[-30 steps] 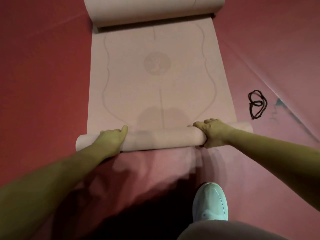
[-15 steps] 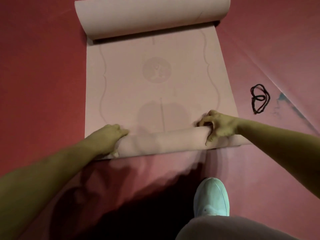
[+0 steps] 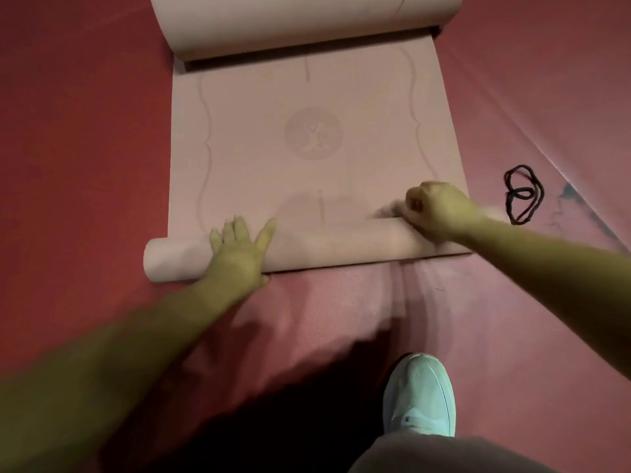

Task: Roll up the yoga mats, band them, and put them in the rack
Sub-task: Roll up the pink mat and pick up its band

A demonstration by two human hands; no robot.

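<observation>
Both on mat roll [image 3: 341, 244]: left hand [image 3: 239, 249] fingers spread flat, right hand [image 3: 435, 209] fingers gripping.

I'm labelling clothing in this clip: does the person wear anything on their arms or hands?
Nothing that shows. The left forearm and right forearm are bare as far as the frame reaches, with no sleeve edge in view. The left hand and right hand have no gloves, and no watch or bracelet shows at either wrist. Rings cannot be ruled out, since both hands are blurred.

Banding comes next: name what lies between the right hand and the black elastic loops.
Head view: beyond right hand, pink yoga mat's edge, then bare red floor to black elastic loops.
</observation>
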